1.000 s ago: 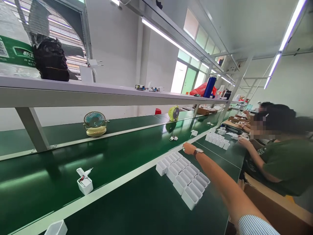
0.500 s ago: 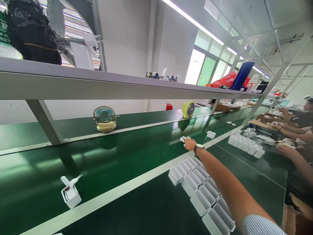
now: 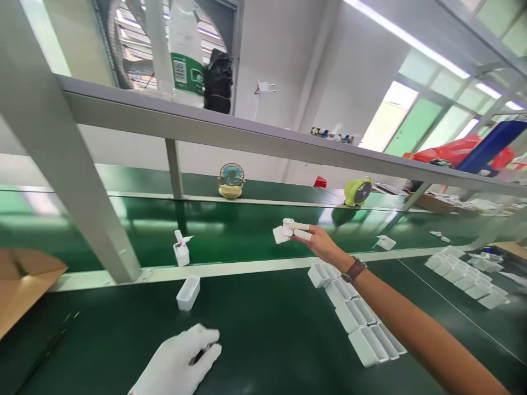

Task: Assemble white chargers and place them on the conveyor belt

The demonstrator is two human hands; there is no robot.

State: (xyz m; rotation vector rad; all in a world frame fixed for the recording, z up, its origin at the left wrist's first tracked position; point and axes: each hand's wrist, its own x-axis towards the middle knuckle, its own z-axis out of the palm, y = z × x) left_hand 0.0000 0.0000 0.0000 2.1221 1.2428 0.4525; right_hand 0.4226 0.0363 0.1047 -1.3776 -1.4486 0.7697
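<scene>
The white plastic assembly, pinched by the right hand above the green conveyor belt, is probably light, stiff and slippery; grip its rigid edges. Its flat plate points left; its long axis is indistinct. The gloved left hand is half-curled; whether it grips anything is unclear.

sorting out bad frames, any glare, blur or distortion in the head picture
Head view: glare streaks the green belt, and the light strip burns out white; head view: the white part in the right hand looks soft; head view: the near post leans, perhaps from lens stretch or camera tilt.
</scene>
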